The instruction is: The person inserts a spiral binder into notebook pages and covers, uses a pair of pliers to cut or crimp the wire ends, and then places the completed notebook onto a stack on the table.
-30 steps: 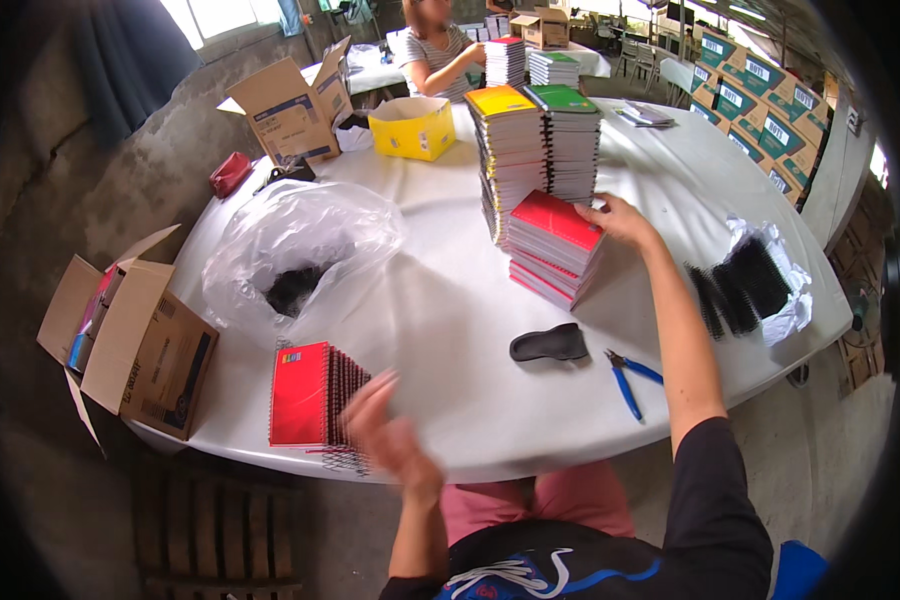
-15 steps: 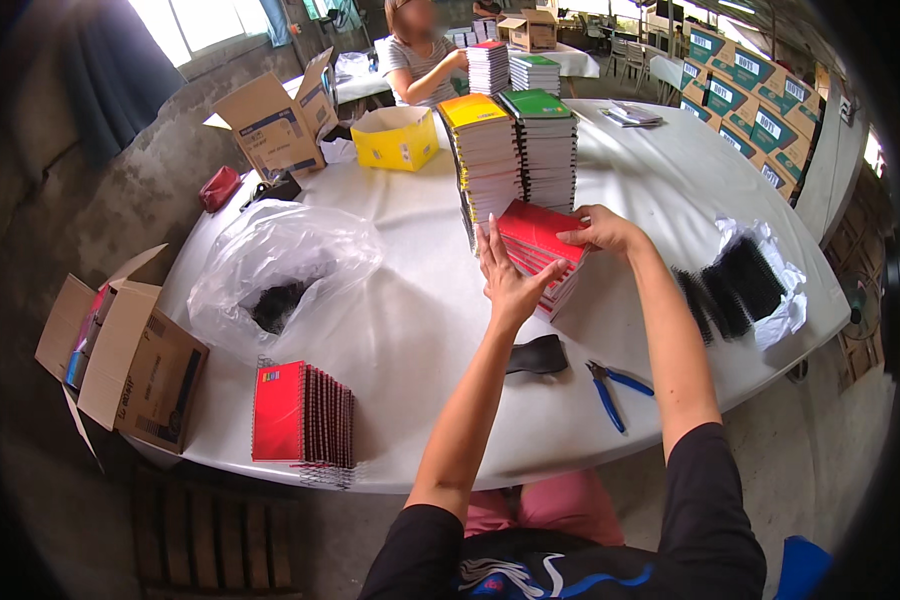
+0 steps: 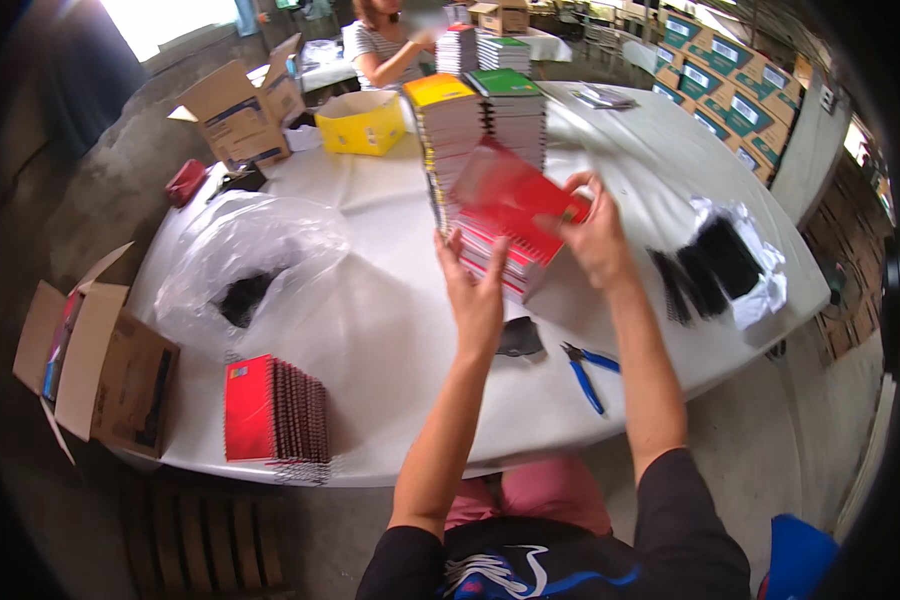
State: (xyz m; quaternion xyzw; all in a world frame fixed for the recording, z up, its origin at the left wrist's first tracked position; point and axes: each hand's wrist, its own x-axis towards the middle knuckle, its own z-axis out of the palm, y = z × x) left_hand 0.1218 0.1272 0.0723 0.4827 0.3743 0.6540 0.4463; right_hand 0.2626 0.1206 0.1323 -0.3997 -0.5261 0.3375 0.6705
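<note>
My right hand pinches the right edge of a red notebook, which is tilted and blurred just above a stack of red notebooks. At the near left side of that stack is my left hand, its fingers spread; I cannot tell whether it presses on the pages. Right behind stand a tall stack of yellow-covered notebooks and a stack of green-covered ones. Blue-handled cutters and a flat black piece lie nearer to me.
At front left is a pile of spiral-bound red notebooks. Beyond it are an open carton and a clear plastic bag with black contents. Black binding coils lie on white paper at right. A yellow box stands farther back.
My right hand has lifted and tilted a red notebook from the top of the red stack. My left hand has moved down along the stack's near side. The whole view has shifted slightly.
</note>
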